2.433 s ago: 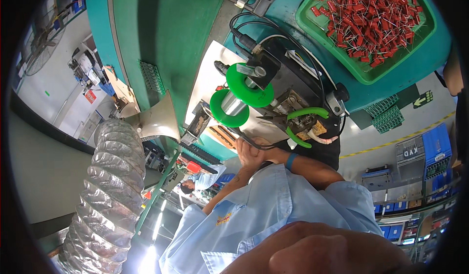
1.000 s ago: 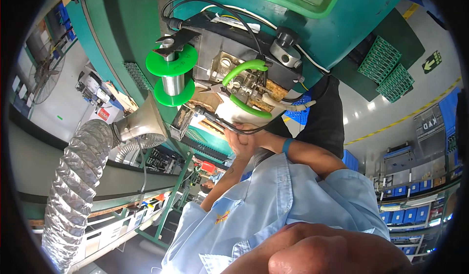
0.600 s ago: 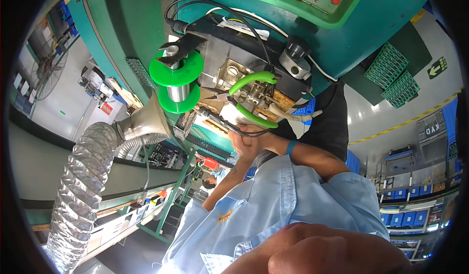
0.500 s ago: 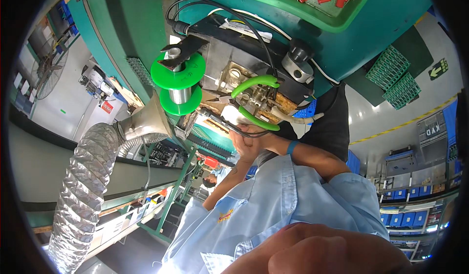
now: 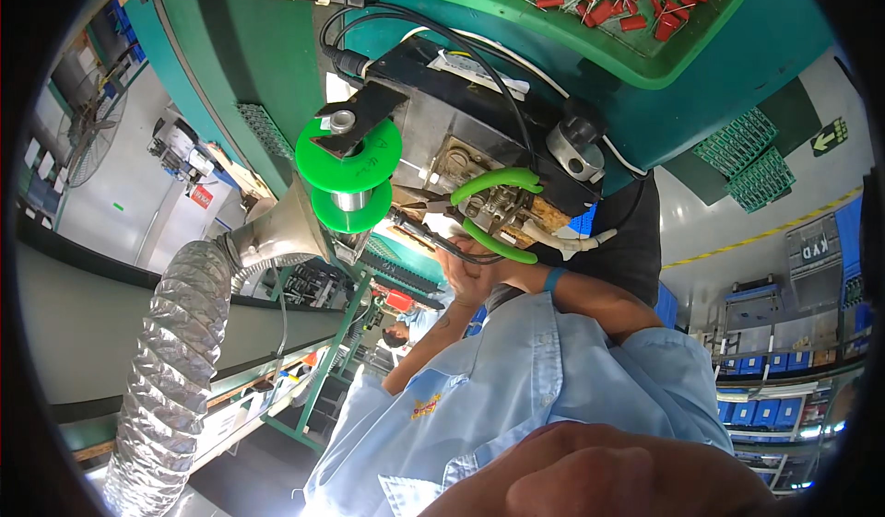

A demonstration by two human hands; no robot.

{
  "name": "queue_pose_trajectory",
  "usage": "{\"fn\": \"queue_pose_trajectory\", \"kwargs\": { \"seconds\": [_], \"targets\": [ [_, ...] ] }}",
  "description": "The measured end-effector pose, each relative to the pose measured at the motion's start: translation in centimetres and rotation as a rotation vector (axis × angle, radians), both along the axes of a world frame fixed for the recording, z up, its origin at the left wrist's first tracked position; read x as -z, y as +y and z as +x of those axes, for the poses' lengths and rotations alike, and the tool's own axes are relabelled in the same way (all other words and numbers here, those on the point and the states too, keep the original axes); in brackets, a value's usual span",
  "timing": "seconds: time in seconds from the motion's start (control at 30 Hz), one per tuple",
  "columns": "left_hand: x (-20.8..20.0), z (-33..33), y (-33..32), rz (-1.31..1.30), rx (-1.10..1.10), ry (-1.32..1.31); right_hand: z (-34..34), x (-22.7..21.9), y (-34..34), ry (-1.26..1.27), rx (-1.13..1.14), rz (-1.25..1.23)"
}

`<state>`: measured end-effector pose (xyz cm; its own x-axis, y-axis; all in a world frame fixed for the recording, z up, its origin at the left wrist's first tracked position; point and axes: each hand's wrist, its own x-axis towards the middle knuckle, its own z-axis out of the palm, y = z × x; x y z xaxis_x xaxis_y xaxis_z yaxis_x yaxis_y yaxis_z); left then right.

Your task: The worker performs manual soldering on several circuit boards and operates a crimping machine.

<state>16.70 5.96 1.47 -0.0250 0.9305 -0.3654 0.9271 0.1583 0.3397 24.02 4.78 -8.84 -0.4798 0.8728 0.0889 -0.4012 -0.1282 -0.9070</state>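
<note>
My left hand (image 5: 467,277) and my right hand (image 5: 505,271) are together just below the near edge of a bench-top wire-feeding machine (image 5: 429,111). Both look closed, their fingers curled against each other. Whatever lies between them is hidden by the hands and a black cable. Just beyond them, green-handled pliers (image 5: 498,181) rest on the machine, handles apart and jaws pointing left; neither hand grips them. A thin black rod with a cable (image 5: 433,235) lies close to my left fingers. A green spool of silvery wire (image 5: 350,159) stands to the left.
Red leaded components (image 5: 636,5) fill a green tray (image 5: 645,73) at the far right. A ribbed silver duct (image 5: 175,333) with a flared hood (image 5: 281,227) rises at the left. Green circuit boards (image 5: 737,144) lie to the right. A black knob (image 5: 579,130) sits on the machine's right side.
The bench, machine, spool and pliers appear shifted right and slightly down, and more of the tray shows. My hands stay together in nearly the same place.
</note>
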Motion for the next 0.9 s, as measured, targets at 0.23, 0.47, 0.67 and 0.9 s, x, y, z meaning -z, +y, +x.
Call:
{"fn": "queue_pose_trajectory", "kwargs": {
  "seconds": [0.23, 0.47, 0.67, 0.9],
  "targets": [
    [0.0, 0.2, 0.1, -0.032, -0.018, -0.008, -1.0, -0.1, -1.3, -0.044, -0.026, -0.025],
    [-0.1, 0.3, 0.0, -0.045, -0.078, -0.006, -0.6, -0.5, -0.5, 0.077, -0.035, -0.164],
    [0.0, 0.7, 0.5, 0.000, -0.055, -0.019, 0.9, -0.6, 1.0, 0.181, -0.034, -0.236],
    [0.4, 0.4, 0.0, 0.105, -0.018, 0.001, -0.1, -0.4, -0.2, 0.151, -0.007, -0.223]
  ]
}}
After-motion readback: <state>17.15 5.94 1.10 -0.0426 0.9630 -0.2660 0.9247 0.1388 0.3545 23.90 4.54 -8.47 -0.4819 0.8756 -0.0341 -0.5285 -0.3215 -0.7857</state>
